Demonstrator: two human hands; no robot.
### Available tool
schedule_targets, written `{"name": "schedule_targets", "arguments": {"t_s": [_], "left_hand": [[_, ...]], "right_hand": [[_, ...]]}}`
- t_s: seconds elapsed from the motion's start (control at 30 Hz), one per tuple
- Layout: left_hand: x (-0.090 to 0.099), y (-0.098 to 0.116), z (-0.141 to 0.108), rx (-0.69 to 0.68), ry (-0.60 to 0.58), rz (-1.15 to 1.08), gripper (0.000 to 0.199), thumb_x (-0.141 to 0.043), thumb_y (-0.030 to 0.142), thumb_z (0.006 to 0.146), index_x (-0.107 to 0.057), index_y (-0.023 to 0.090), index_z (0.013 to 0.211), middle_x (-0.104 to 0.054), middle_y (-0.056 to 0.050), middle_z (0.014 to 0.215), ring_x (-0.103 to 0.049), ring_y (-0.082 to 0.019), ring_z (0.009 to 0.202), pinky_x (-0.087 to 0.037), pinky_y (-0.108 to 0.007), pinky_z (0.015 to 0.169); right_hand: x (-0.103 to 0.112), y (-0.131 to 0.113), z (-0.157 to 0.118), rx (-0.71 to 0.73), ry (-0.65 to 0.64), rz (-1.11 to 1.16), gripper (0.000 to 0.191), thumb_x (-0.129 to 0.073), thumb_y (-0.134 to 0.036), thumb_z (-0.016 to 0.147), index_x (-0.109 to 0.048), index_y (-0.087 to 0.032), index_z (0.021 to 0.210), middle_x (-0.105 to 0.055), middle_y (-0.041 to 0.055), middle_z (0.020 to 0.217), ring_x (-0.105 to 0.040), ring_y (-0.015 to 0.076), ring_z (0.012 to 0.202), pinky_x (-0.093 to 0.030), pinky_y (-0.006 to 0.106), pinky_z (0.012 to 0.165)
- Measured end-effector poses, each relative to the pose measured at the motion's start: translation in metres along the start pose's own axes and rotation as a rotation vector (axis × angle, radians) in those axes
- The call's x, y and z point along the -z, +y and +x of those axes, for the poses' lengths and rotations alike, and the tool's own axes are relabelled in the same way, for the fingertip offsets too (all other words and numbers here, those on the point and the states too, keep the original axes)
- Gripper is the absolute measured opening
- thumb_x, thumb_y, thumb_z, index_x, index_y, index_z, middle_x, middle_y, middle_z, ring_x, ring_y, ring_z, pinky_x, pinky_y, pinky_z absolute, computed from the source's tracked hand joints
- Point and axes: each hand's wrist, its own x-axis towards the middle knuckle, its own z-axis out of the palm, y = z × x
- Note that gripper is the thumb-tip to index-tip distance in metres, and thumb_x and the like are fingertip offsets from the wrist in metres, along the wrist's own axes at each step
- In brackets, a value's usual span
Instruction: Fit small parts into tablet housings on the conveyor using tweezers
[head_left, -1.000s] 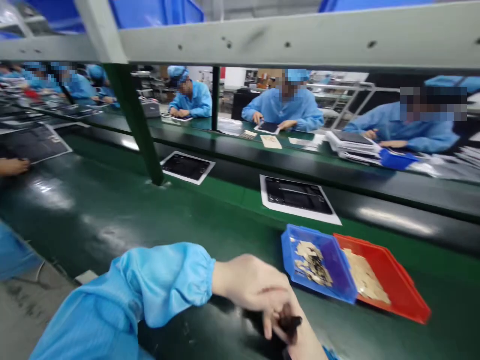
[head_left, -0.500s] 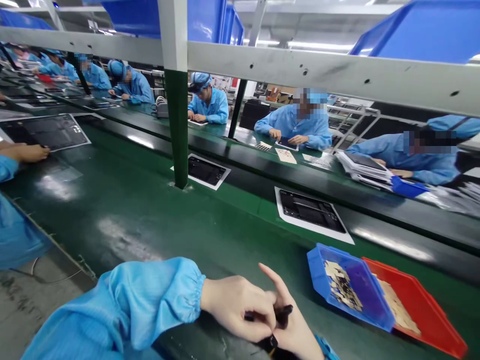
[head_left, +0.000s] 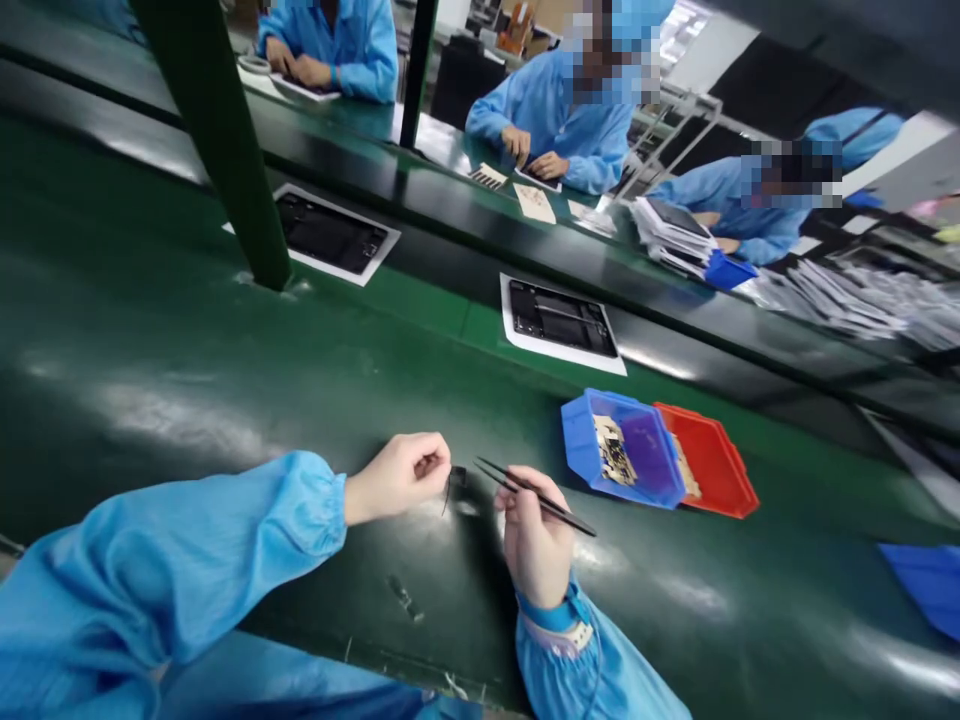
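Observation:
My left hand [head_left: 401, 475] is closed in a pinch at the middle of the green bench. At its fingertips is a small black piece [head_left: 460, 477] with a thin dark strip hanging down; its kind is too small to make out. To the right, my right hand [head_left: 536, 535] grips a pair of black tweezers [head_left: 559, 512] like a pen. The tweezers' tips are apart and point left toward the black piece, with a gap between them. A blue wristband [head_left: 551, 613] circles my right wrist.
A blue bin [head_left: 574, 440] and a red bin [head_left: 731, 470] with small tan pieces stand right of my hands. Black device housings [head_left: 562, 320] on white sheets lie beyond. A green post [head_left: 225, 150] rises at left. Co-workers [head_left: 559, 110] sit opposite.
My hands, together before, have come apart, and the tweezers now show in my right hand. The black piece has come into sight at my left fingertips. The view has tilted downward.

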Motion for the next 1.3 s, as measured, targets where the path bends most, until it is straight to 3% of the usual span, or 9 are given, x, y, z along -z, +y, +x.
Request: {"name": "schedule_targets", "arguments": {"t_s": [0.17,0.43,0.67,0.93,1.13,1.3], "left_hand": [[0.001,0.002,-0.001,0.03,-0.018,0.009,0.012,-0.048,0.011,0.075,-0.045,0.016,0.065,-0.043,0.004,0.061,-0.038,-0.007,0.053,-0.031,-0.019,0.05],[0.004,0.003,-0.002,0.032,-0.1,0.029,0.011,-0.048,0.011,0.074,-0.045,0.016,0.064,-0.042,0.005,0.06,-0.036,-0.007,0.053,-0.03,-0.019,0.05],[0.007,0.006,-0.003,0.0,-0.222,-0.036,0.016,-0.045,0.016,0.083,-0.046,0.016,0.068,-0.044,0.003,0.064,-0.037,-0.008,0.056,-0.031,-0.021,0.053],[0.008,0.005,-0.003,-0.039,-0.283,-0.024,0.015,-0.044,0.016,0.085,-0.045,0.016,0.069,-0.043,0.003,0.064,-0.037,-0.008,0.057,-0.031,-0.022,0.055],[0.008,0.006,-0.003,-0.067,-0.265,0.064,0.016,-0.041,0.017,0.086,-0.045,0.017,0.07,-0.045,0.003,0.065,-0.041,-0.009,0.058,-0.033,-0.021,0.056],[0.02,0.0,0.005,-0.08,-0.094,0.438,0.02,-0.033,0.023,0.09,-0.047,0.017,0.077,-0.051,-0.001,0.073,-0.048,-0.013,0.067,-0.034,-0.026,0.064]], "right_hand": [[0.005,0.0,-0.01,-0.045,-0.061,-0.079,0.02,-0.068,-0.029,0.078,-0.065,-0.022,0.096,-0.067,0.0021,0.078,-0.062,0.014,0.061,-0.053,0.029,0.062],[0.008,-0.003,-0.008,-0.091,-0.151,-0.143,0.016,-0.065,-0.031,0.081,-0.064,-0.021,0.093,-0.064,0.0005,0.074,-0.061,0.0127,0.06,-0.051,0.026,0.06],[0.003,-0.004,-0.01,-0.128,-0.242,0.008,0.015,-0.06,-0.035,0.085,-0.065,-0.022,0.093,-0.065,-0.0001,0.073,-0.06,0.0117,0.063,-0.048,0.024,0.061],[0.001,-0.007,-0.008,-0.181,-0.255,0.066,0.018,-0.064,-0.038,0.082,-0.069,-0.021,0.088,-0.067,0.0002,0.068,-0.06,0.0111,0.058,-0.049,0.023,0.059],[0.002,-0.004,-0.01,-0.197,-0.234,0.054,0.017,-0.065,-0.036,0.081,-0.069,-0.021,0.087,-0.067,0.0005,0.066,-0.061,0.0113,0.057,-0.049,0.024,0.057],[0.0,-0.006,-0.006,-0.166,-0.074,0.099,0.016,-0.067,-0.036,0.078,-0.068,-0.02,0.082,-0.065,-0.0004,0.062,-0.059,0.0117,0.054,-0.047,0.025,0.055]]}}
